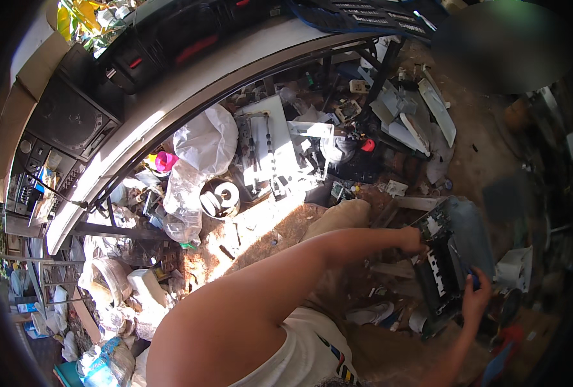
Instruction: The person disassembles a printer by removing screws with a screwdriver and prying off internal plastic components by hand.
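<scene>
A black device chassis (442, 274) with a white toothed strip lies at the right, in front of me. A green circuit board (435, 222) shows at its far end. My left hand (414, 240) is closed at the chassis's upper left edge, gripping it beside the board. My right hand (476, 295) is wrapped around the blue handle of a screwdriver (474, 280). The screwdriver's thin shaft runs up and left over the chassis; I cannot make out exactly where its tip touches. Some of the fingers on both hands are hidden.
Dismantled white panels and frames (309, 129) pile up beyond my left arm. A round tin (220, 198) holds white rings. A long bench (170, 97) curves along the far left, bearing a black speaker (65, 116). Plastic bags (206, 138) and scrap crowd the ground at left.
</scene>
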`<state>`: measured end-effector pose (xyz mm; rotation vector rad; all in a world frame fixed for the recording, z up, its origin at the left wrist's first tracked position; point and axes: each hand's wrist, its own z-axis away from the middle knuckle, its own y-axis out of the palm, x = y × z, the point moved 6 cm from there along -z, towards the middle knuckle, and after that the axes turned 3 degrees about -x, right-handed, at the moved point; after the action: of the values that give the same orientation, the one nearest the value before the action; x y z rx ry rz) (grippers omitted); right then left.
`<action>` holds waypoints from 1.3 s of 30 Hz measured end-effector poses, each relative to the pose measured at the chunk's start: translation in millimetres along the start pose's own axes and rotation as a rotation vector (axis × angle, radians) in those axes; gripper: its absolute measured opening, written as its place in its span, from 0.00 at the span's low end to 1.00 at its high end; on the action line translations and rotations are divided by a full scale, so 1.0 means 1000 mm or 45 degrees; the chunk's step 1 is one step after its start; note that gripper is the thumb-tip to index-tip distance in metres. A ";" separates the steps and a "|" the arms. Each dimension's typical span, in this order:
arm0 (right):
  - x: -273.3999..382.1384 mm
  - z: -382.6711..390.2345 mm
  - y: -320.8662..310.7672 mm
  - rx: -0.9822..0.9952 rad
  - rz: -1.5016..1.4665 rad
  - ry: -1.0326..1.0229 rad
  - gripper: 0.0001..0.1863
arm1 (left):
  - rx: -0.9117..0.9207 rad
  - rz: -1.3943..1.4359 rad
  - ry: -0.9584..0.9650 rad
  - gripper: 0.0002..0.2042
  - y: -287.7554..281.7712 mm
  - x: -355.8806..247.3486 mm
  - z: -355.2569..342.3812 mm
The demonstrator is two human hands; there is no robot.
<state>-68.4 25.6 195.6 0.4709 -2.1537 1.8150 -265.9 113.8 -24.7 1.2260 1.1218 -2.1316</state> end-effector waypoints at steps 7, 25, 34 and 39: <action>0.005 -0.033 0.013 0.042 0.201 -0.053 0.13 | -0.083 -0.343 -0.061 0.20 -0.003 0.001 0.007; -0.011 -0.071 0.102 0.207 0.525 -0.166 0.10 | -0.055 -0.610 0.086 0.19 -0.019 -0.019 -0.011; -0.013 -0.079 0.118 0.325 0.510 -0.148 0.11 | -0.358 -0.272 0.187 0.14 -0.036 -0.031 -0.019; -0.018 -0.073 0.124 0.310 0.443 -0.120 0.11 | -0.445 -0.102 0.004 0.10 -0.042 -0.025 -0.038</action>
<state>-104.1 118.0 89.7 0.2466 -2.1944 2.3014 -263.1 168.8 4.7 1.0371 1.4911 -1.8828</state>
